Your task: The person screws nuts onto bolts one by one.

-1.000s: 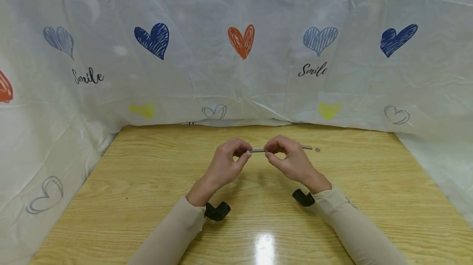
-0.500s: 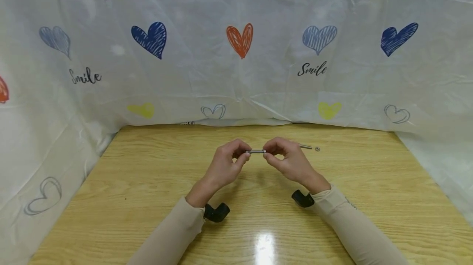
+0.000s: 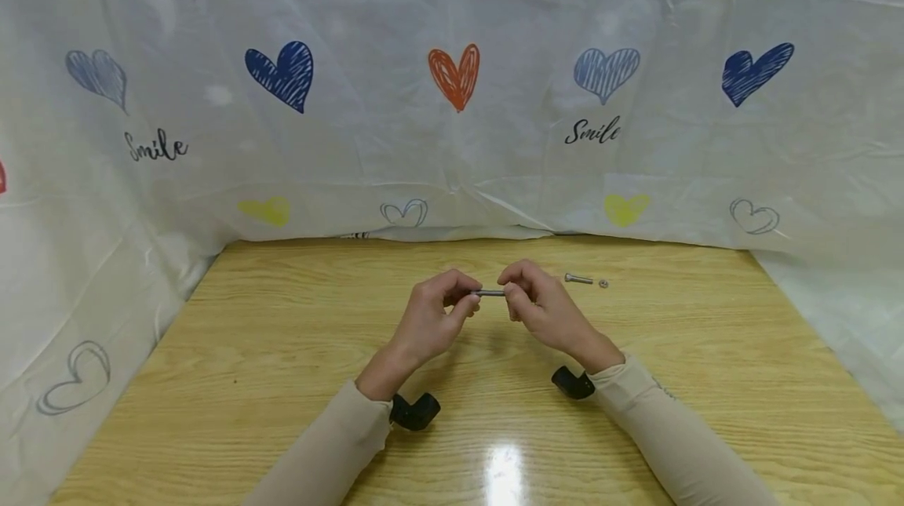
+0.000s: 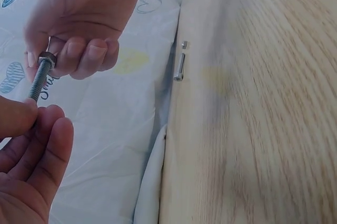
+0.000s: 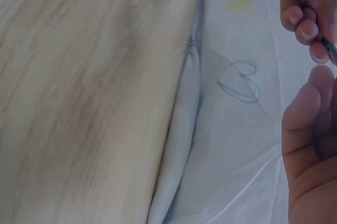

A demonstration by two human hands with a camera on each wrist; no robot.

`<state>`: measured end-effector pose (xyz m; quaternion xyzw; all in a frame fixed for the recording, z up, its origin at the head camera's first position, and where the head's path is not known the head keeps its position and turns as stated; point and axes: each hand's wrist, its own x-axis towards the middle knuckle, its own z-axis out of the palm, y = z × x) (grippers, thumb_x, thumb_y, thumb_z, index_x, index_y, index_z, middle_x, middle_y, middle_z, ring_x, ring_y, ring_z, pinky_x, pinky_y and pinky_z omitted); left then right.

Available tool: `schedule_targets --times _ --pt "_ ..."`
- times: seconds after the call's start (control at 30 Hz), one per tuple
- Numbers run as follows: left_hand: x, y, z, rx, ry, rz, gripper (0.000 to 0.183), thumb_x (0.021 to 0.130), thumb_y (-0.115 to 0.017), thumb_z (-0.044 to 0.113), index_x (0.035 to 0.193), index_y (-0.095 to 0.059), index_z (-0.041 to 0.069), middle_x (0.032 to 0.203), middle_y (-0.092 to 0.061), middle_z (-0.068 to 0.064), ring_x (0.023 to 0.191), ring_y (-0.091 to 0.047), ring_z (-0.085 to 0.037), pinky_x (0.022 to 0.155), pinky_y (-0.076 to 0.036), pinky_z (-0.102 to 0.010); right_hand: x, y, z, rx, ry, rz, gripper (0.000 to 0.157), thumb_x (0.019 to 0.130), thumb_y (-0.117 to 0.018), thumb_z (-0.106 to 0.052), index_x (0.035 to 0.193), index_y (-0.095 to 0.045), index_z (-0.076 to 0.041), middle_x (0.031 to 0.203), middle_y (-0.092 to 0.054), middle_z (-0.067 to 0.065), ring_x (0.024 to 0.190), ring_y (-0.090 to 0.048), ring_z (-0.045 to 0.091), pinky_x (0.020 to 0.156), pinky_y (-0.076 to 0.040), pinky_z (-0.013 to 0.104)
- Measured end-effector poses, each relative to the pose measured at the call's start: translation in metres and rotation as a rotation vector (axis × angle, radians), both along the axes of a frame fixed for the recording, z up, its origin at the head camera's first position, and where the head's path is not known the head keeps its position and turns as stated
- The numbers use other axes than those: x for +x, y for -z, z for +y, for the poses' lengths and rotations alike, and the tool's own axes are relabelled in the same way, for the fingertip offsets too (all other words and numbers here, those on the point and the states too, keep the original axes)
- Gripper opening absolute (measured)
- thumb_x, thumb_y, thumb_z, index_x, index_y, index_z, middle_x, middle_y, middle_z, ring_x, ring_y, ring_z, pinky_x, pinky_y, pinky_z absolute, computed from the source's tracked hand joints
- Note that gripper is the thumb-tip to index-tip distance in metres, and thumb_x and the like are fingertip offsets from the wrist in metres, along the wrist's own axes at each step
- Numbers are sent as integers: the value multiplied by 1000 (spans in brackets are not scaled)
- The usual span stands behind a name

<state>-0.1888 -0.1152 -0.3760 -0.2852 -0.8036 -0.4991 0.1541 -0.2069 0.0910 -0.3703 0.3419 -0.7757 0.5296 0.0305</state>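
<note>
Above the middle of the table, my left hand [image 3: 432, 316] pinches one end of a threaded metal bolt [image 3: 490, 293] between thumb and fingers. Those fingers hide the bolt's held end. A hex nut [image 4: 47, 58] sits at the other end in the left wrist view. My right hand [image 3: 547, 308] has its thumb and curled fingers at the nut. The right wrist view shows only a short dark piece of the bolt [image 5: 330, 49], near its right edge. Behind the right hand a second bolt [image 3: 579, 278] lies on the table, with a loose nut [image 3: 603, 283] just beyond its tip.
The wood-grain table [image 3: 282, 365] spreads under both hands. A white cloth [image 3: 367, 98] printed with hearts and "Smile" hangs behind the table and along its sides. Each wrist carries a black camera mount [image 3: 415, 412] near the sleeve cuff.
My right thumb and fingers have shifted around the nut end of the bolt, the index finger now raised. More of the lying bolt shows. The left hand keeps its hold; the view turned slightly.
</note>
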Motion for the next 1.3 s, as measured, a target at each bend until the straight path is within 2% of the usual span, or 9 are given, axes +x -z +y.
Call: schedule_targets --times 0.1,0.23,0.47,0.57,0.7,0.9,1.07,1.23,1.3 --pt "0 0 0 7 4 -6 9 91 -62 0 98 -65 4 85 -65 -3 70 -64 -15 70 -55 -27 8 -10 -3 -16 -29 1 14 101 -40 1 107 -53 1 63 -52 15 51 -47 17 50 -41 27" --pt "0 1 1 28 8 -14 9 91 -62 -1 98 -65 4 84 -66 -3 70 -65 -19 70 -55 -28 13 -17 -4 -47 -44 5 16 102 -38 2 105 -53 4 63 -54 17 53 -52 26 52 -46 30" --pt "-1 2 1 53 -6 -29 8 92 -60 0 98 -65 4 84 -67 -6 70 -65 -17 69 -55 -29 12 -16 -4 -68 -40 -87 23 104 -35 -7 113 -53 5 80 -61 24 69 -61 39 65 -53 45" --pt "-2 3 0 59 -12 -32 8 93 -59 0 99 -64 3 84 -67 -10 71 -65 -19 69 -55 -31 12 -16 -3 -51 -21 -109 21 101 -47 -7 119 -51 2 87 -62 20 74 -63 36 68 -53 44" --pt "-3 4 -2 74 -17 -38 9 93 -59 -1 100 -64 1 84 -66 -8 72 -65 -24 70 -56 -34 13 -16 -3 -16 8 -71 30 92 -61 -3 121 -51 -1 92 -62 13 78 -63 28 69 -52 39" --pt "-3 4 -3 84 -19 -50 9 93 -60 -1 100 -64 3 85 -66 -7 73 -66 -30 72 -55 -32 7 -5 -3 -21 -16 -38 18 94 -56 1 112 -52 1 87 -61 12 74 -64 27 67 -52 35" --pt "-2 3 -2 71 -32 -58 9 93 -60 0 101 -64 2 85 -66 -11 72 -65 -23 71 -55 -29 -6 14 0 13 19 -40 8 99 -54 -13 104 -59 -8 82 -61 5 71 -61 19 60 -48 31" --pt "-2 2 -1 86 -23 -67 9 92 -60 -1 100 -64 0 84 -66 -9 73 -66 -23 70 -55 -28 -8 16 2 37 46 -10 17 101 -49 -23 90 -61 -18 74 -60 -2 69 -58 24 61 -47 31" --pt "-1 1 -1 91 -20 -70 9 92 -60 -2 100 -64 0 83 -66 -7 73 -66 -25 69 -55 -28 -9 16 2 42 44 -4 20 102 -47 -25 91 -62 -17 74 -60 -1 69 -58 27 61 -48 32"
